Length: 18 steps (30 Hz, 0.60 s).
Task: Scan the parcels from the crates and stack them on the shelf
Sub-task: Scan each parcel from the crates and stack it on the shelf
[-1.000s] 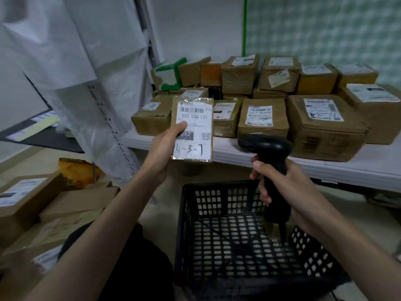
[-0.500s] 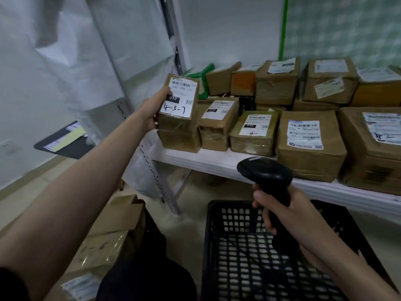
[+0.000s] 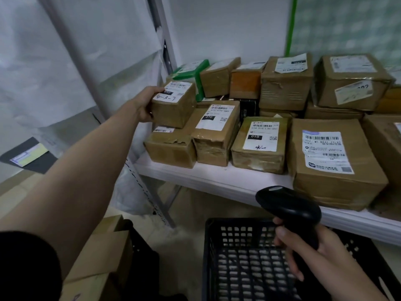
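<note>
My left hand [image 3: 146, 104] grips a small brown parcel [image 3: 176, 111] with a white label marked 4-3-7. The parcel sits on top of a flat brown parcel [image 3: 171, 146] at the left end of the white shelf [image 3: 217, 181]. My right hand [image 3: 312, 255] holds a black barcode scanner [image 3: 288, 207] by its handle, above a black plastic crate [image 3: 243, 261]. The scanner's head points up and to the left. No parcels show inside the crate.
Many brown labelled parcels fill the shelf in rows, some stacked two high at the back. A metal shelf upright [image 3: 160, 40] wrapped in white plastic stands at left. Cardboard boxes [image 3: 102, 257] lie on the floor at lower left. A black folder [image 3: 28, 155] lies farther left.
My left hand carried the parcel from in front of the scanner up and left onto the stack at the shelf's left end. My right hand kept the scanner over the crate.
</note>
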{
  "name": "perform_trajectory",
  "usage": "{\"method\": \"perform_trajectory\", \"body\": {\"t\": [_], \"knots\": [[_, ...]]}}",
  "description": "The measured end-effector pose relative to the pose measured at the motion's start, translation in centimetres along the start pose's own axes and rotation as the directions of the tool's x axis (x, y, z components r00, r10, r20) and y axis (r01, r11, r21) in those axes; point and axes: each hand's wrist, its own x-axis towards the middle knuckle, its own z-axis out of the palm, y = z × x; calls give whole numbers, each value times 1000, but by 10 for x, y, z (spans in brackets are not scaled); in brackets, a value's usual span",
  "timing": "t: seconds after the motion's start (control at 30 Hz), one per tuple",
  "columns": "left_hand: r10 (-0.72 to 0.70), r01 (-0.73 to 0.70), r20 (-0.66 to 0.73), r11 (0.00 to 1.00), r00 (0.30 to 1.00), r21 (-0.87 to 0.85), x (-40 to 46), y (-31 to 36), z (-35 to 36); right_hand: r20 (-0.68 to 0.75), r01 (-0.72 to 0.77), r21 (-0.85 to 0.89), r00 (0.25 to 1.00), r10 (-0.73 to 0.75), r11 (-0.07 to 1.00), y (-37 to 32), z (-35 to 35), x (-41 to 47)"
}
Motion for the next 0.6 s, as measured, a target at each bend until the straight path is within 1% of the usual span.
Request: {"method": "perform_trajectory", "body": {"t": [0.1,0.17,0.23,0.3,0.4,0.5,0.6], "knots": [[59,-55,-49,995,997,80,7,-6,5,12,-2,-17,1000,2,1000,-1,2,-2],[123,-84,-169,972,978,220,8,-5,5,1,-5,-27,1000,5,1000,2,3,-5],[213,-81,-283,906,935,415,0,1,3,-9,9,-34,1000,-9,999,5,6,-8],[304,-78,-308,814,902,576,-10,7,1,-15,35,-43,999,-35,998,8,8,-12],[452,-116,-251,640,856,759,-36,10,4,-11,47,-48,999,-47,998,11,9,-21],[580,-162,-128,422,805,892,-82,3,20,-21,75,-54,997,-76,996,12,6,-33],[709,-263,22,233,705,936,-137,-32,46,-35,98,-71,994,-101,993,12,0,-47]]}}
